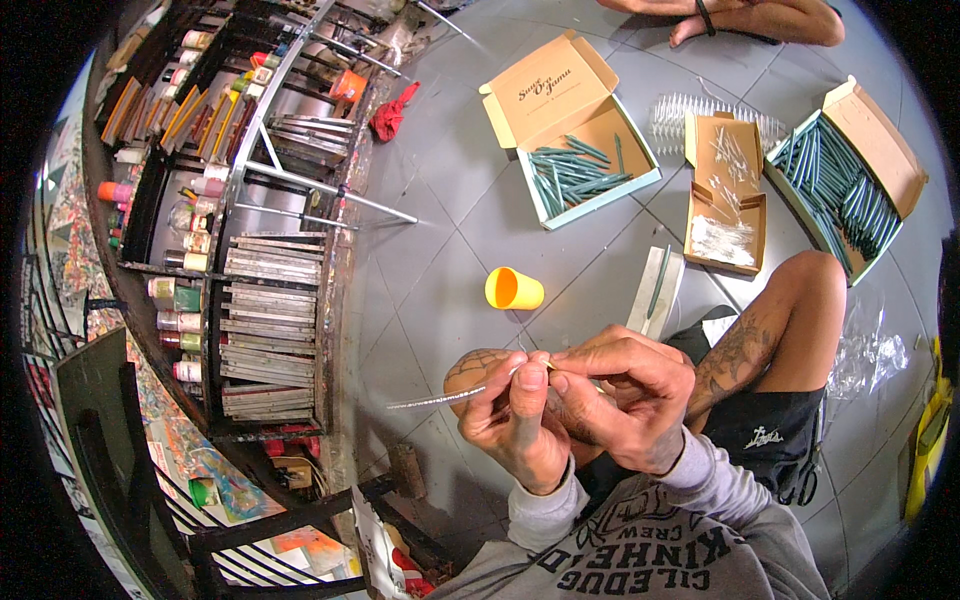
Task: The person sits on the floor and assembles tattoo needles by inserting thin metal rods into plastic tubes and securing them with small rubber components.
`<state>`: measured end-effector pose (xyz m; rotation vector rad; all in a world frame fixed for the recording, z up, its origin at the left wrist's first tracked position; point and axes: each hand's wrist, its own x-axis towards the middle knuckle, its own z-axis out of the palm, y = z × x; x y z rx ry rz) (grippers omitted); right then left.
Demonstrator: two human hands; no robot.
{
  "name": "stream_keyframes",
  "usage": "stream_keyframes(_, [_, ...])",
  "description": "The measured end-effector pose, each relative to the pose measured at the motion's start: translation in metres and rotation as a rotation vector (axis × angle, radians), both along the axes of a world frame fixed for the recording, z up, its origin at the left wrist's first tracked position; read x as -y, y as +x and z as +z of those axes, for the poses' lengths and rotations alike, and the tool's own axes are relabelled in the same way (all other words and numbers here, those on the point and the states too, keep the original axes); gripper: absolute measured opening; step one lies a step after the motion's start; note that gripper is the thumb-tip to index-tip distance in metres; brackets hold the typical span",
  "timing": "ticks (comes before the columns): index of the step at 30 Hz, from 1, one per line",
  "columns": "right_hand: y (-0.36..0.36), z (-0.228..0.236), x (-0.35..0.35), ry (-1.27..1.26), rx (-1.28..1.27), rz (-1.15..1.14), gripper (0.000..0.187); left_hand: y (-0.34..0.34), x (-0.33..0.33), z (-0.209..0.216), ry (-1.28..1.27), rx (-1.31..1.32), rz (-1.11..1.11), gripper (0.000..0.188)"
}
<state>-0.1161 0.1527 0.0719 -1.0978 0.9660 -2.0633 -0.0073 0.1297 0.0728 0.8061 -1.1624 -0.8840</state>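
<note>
In front of my body both hands meet at the fingertips. My left hand point(522, 415) is closed in a pinch on a thin whitish strip with small print point(435, 397), which sticks out to the left. My right hand point(632, 392) pinches something tiny against the left fingertips; a bit of yellow shows there, but the fingers hide the rest. Just beyond the hands is a yellow cup point(515, 289). A slim dark green stick point(659, 282), pen-like in shape, lies on a pale narrow card point(640, 312) beyond my right hand.
Open cardboard boxes hold green sticks point(580, 172) and, at right, more green sticks point(838, 180). Between them, a smaller box point(727, 262) contains thin clear pieces. Clear plastic point(868, 350) lies right. Left stands a rack point(325, 330) of frames and jars. Another person's foot point(690, 30) shows far off.
</note>
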Motion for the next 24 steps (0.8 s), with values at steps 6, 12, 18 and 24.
stream_keyframes(6, [-0.006, 0.0, 0.003, -0.05, -0.084, 0.009, 0.013, 0.001, 0.0, -0.002, -0.006, 0.004, 0.006, 0.015])
stream_keyframes(12, [0.002, -0.005, 0.001, -0.029, 0.076, 0.048, 0.013, -0.005, -0.001, -0.001, -0.009, -0.015, 0.054, 0.015])
stream_keyframes(18, [0.007, -0.008, 0.0, -0.033, 0.142, 0.058, 0.013, -0.008, -0.001, 0.002, -0.019, -0.006, 0.06, 0.015])
stream_keyframes(24, [0.004, -0.003, -0.002, -0.002, 0.098, 0.07, 0.013, -0.008, -0.003, 0.003, -0.03, 0.02, 0.09, 0.016])
